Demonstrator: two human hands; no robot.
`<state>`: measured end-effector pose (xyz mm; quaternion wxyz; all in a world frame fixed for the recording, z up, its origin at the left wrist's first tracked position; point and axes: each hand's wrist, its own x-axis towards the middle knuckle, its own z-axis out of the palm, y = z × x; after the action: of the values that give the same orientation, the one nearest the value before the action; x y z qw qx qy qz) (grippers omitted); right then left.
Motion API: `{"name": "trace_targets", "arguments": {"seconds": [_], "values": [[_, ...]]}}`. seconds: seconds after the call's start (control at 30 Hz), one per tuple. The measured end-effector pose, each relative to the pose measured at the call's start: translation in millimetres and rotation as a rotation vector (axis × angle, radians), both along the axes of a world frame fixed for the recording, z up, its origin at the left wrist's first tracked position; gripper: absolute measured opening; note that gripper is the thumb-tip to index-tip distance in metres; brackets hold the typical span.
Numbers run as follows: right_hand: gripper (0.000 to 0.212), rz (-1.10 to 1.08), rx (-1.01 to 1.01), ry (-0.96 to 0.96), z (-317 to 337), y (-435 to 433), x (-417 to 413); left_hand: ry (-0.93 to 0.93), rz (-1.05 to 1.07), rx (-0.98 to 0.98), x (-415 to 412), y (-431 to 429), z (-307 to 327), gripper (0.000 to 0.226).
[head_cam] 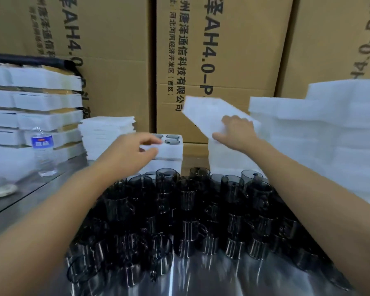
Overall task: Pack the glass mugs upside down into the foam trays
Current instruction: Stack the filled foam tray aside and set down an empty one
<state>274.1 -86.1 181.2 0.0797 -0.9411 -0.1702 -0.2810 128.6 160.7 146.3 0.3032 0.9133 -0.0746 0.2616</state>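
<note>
Several dark smoked-glass mugs [188,212] stand crowded on the shiny metal table [212,278] right in front of me. Behind them sits a white foam tray [171,149] with mugs in its round holes. My left hand [132,152] pinches that tray's near left corner between thumb and fingers. My right hand [236,133] grips a white foam sheet [209,112], tilted up in the air to the right of the tray. More white foam [222,159] stands below that sheet.
A tall pile of foam trays [329,133] stands at the right. A stack of packed foam sets [30,116], a water bottle [42,150] and a small foam pile [107,133] stand at the left. Cardboard boxes [201,50] wall the back.
</note>
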Motion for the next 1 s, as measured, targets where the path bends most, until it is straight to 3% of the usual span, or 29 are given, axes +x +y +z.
{"name": "trace_targets", "arguments": {"seconds": [0.13,0.27,0.47,0.63,0.8,0.87,0.93,1.0], "values": [[0.029,0.259,0.223,-0.015,6.2,-31.8,-82.2,-0.110,-0.044,-0.142,-23.1,-19.1,6.3,0.042],[0.046,0.353,0.168,-0.004,-32.3,-84.1,-172.0,-0.114,-0.182,-0.361,-49.1,-47.9,6.5,0.057],[0.024,0.474,0.168,0.023,-81.1,-145.2,-251.6,0.051,-0.245,-0.376,-97.5,-79.4,-10.3,0.056],[0.020,0.548,0.157,-0.045,-111.7,-179.8,-275.0,0.203,-0.352,-0.562,-141.4,-104.0,-59.5,0.057],[0.014,0.613,0.207,0.083,-169.9,-199.1,-281.5,0.406,-0.300,-0.357,-174.2,-119.7,-126.4,0.070],[0.024,0.628,0.207,0.128,-192.4,-201.1,-277.5,0.533,-0.261,-0.301,-174.6,-121.7,-144.2,0.073],[0.033,0.623,0.203,0.140,-207.0,-200.3,-272.0,0.568,-0.210,-0.268,-168.7,-123.1,-152.8,0.073],[0.021,0.588,0.230,0.144,-211.3,-198.4,-267.6,0.554,-0.182,-0.295,-158.4,-124.5,-155.5,0.068]]}}
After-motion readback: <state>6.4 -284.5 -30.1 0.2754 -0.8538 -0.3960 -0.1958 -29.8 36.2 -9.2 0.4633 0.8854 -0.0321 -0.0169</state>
